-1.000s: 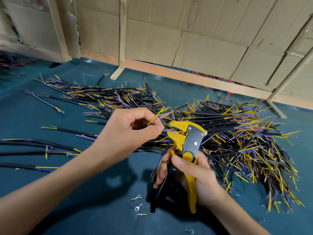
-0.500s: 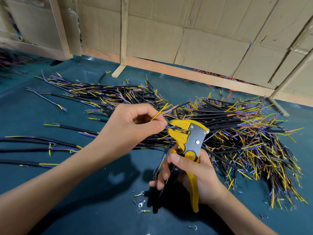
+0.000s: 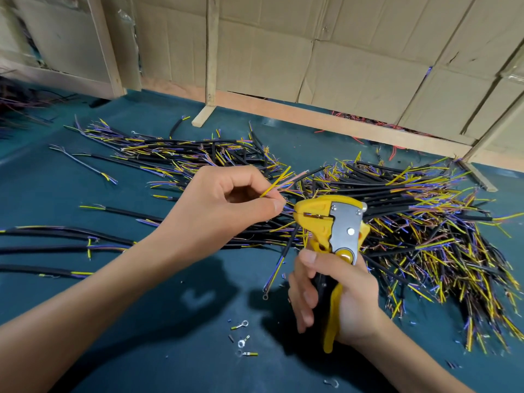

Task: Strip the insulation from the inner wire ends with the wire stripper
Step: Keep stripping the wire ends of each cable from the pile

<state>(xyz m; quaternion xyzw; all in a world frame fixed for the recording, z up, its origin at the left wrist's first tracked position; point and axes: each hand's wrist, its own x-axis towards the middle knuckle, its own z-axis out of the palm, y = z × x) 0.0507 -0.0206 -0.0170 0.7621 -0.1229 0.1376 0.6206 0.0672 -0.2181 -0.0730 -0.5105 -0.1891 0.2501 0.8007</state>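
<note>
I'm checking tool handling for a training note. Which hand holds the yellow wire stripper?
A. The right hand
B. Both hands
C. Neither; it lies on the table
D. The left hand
A: the right hand grips the stripper by its handles, while the left hand pinches the wire ends beside the tool's head.

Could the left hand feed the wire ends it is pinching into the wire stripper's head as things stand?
Probably yes. The left hand pinches the wire ends just beside the wire stripper, held upright by the right hand. Nothing sits between them, though the ends currently point up past its head.
</note>
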